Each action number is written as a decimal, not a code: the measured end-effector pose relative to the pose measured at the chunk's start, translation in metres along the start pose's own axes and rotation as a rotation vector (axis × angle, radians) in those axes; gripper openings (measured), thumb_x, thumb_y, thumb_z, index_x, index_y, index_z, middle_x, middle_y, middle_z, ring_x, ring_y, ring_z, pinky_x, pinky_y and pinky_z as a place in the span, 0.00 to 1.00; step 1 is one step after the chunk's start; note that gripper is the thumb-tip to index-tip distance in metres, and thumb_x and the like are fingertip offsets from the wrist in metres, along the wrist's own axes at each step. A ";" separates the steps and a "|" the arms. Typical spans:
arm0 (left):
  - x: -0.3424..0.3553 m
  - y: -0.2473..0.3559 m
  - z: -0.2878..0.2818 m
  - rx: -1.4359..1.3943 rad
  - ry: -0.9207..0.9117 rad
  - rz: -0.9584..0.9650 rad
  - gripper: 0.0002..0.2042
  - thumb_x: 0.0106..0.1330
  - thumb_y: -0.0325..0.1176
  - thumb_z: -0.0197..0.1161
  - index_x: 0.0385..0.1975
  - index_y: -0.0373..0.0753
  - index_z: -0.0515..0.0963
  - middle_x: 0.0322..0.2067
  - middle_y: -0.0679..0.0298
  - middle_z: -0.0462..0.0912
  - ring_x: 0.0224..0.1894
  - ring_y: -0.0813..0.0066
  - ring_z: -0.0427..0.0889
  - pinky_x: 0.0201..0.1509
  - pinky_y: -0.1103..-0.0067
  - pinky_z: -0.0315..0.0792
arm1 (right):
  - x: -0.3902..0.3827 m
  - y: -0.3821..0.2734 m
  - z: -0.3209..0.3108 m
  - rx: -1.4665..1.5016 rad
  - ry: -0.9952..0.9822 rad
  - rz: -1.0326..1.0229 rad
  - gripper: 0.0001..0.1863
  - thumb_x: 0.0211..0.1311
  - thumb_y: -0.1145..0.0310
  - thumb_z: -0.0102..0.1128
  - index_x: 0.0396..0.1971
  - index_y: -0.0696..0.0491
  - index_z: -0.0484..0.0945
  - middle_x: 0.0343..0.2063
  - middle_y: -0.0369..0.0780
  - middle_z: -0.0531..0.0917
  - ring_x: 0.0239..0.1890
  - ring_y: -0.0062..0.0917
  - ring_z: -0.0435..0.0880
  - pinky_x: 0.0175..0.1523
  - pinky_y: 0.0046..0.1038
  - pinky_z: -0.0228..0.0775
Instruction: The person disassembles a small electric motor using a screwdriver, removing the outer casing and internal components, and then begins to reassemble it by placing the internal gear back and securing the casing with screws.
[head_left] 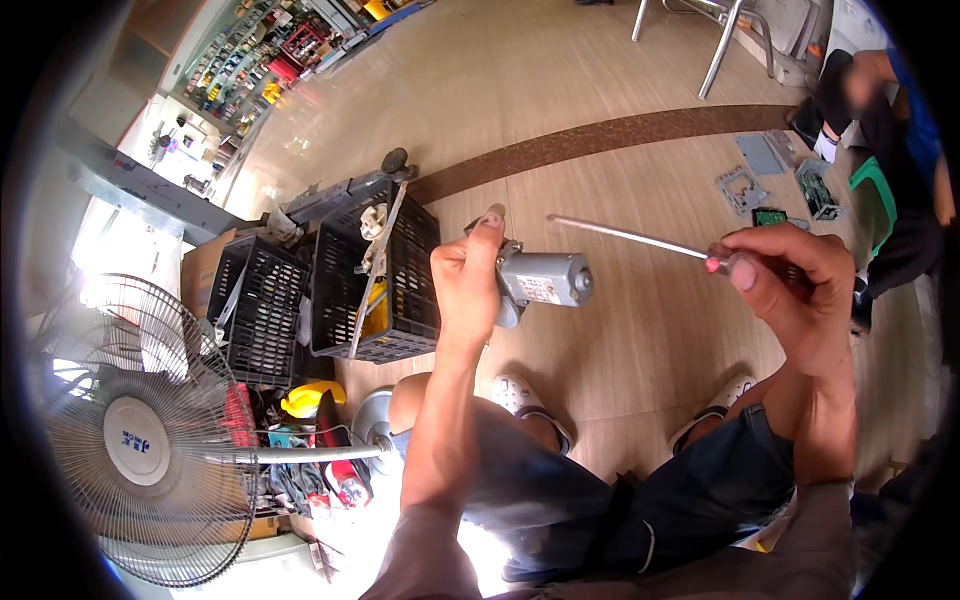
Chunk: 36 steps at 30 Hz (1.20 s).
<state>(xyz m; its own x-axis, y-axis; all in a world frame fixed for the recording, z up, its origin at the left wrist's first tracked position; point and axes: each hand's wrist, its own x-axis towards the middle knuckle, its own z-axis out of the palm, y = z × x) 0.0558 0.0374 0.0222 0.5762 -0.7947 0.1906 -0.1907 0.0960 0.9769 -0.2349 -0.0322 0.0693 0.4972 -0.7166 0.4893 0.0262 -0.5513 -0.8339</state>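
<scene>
My left hand [468, 285] is wrapped round a grey electric gear motor [545, 279], its thumb pointing up. The motor's cylindrical body sticks out to the right, with a pale label on its side. My right hand [800, 290] grips a screwdriver [640, 238] by its handle, most of which the fingers hide; a bit of red shows by the thumb. The long metal shaft points left, toward the motor, and its tip is apart from the motor. Both hands are above my knees and the tiled floor.
Black plastic crates [385, 330] stand at the left, holding parts. A floor fan [138, 440] is nearer on that side, beside a yellow object [313, 398] and mixed tools. Circuit boards and metal plates [742, 188] lie on the floor at right, near a seated person [905, 150]. Metal chair legs [722, 55] stand beyond.
</scene>
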 end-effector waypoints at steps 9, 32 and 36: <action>-0.002 0.001 0.005 -0.066 -0.031 0.007 0.24 0.69 0.44 0.60 0.11 0.38 0.72 0.13 0.74 0.70 0.17 0.87 0.62 0.22 0.81 0.56 | -0.001 -0.011 0.008 -0.051 -0.059 -0.044 0.07 0.61 0.76 0.66 0.38 0.61 0.83 0.29 0.40 0.88 0.28 0.13 0.83 0.32 0.14 0.72; -0.004 0.000 -0.001 -0.121 -0.068 -0.002 0.24 0.69 0.43 0.60 0.10 0.39 0.70 0.12 0.74 0.68 0.17 0.87 0.61 0.22 0.81 0.56 | 0.001 -0.004 0.010 -0.120 -0.081 -0.093 0.08 0.60 0.74 0.68 0.38 0.60 0.84 0.27 0.38 0.87 0.24 0.13 0.81 0.27 0.14 0.66; -0.005 0.004 0.001 -0.086 -0.059 0.001 0.24 0.69 0.43 0.60 0.10 0.38 0.70 0.12 0.74 0.69 0.17 0.87 0.62 0.22 0.81 0.56 | 0.001 -0.008 0.010 -0.149 -0.076 -0.107 0.08 0.59 0.74 0.69 0.37 0.60 0.84 0.26 0.38 0.87 0.24 0.13 0.82 0.27 0.14 0.67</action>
<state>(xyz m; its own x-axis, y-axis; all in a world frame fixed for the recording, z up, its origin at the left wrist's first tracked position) 0.0518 0.0414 0.0254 0.5275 -0.8285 0.1880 -0.1212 0.1457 0.9819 -0.2259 -0.0238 0.0735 0.5625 -0.6195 0.5476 -0.0436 -0.6836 -0.7285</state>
